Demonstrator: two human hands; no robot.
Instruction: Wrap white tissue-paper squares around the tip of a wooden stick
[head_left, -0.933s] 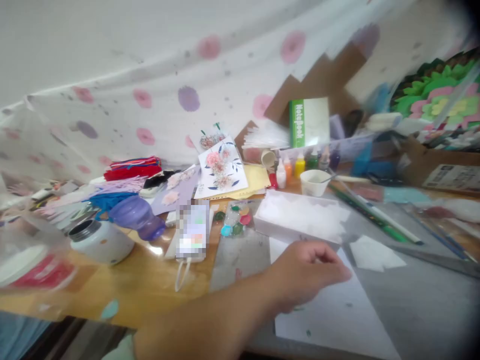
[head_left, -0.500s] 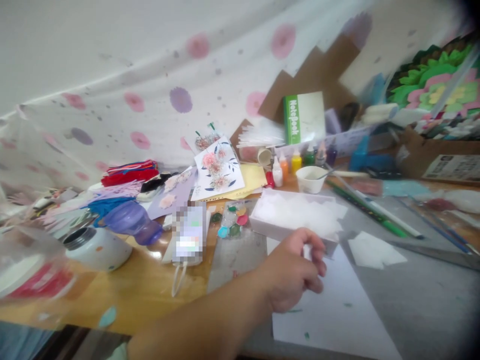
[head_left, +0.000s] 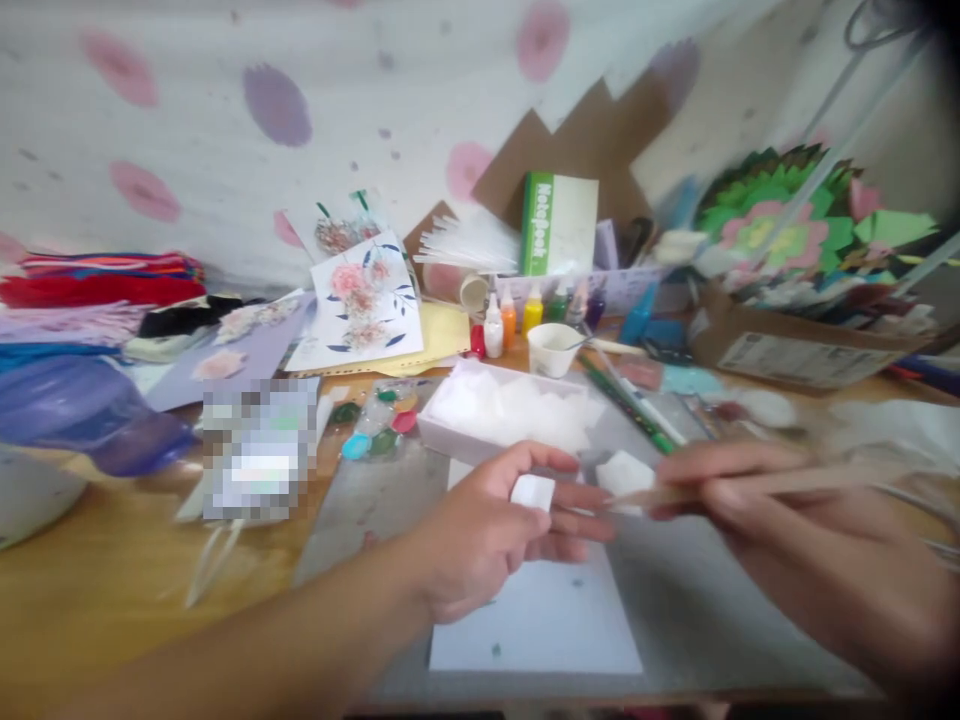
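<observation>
My left hand (head_left: pixel 480 540) is over the white sheet (head_left: pixel 532 625), palm turned inward, pinching a small white piece (head_left: pixel 532 492) between thumb and fingers; whether it is paper or foam I cannot tell. From the right comes my right hand (head_left: pixel 810 560), blurred, closed round a slim tan pointed stick (head_left: pixel 810 483). Its tip points left, close to the left fingers. Just behind the hands, a pale box (head_left: pixel 469 432) holds white fluffy pieces. A white scrap (head_left: pixel 624 468) lies beyond the fingertips, partly covered.
A phone (head_left: pixel 262 460) and a paint palette (head_left: pixel 379 430) lie to the left. Behind the box stand a white cup (head_left: pixel 553 352) and several paint bottles (head_left: pixel 532 312). Pens (head_left: pixel 637 415) lie at the right, before a cardboard box (head_left: pixel 810 345). A notebook (head_left: pixel 559 225) leans at the back.
The view has turned to the right. My left hand has drawn back from the pale box and now shows a white piece. My right hand has come into view with the stick.
</observation>
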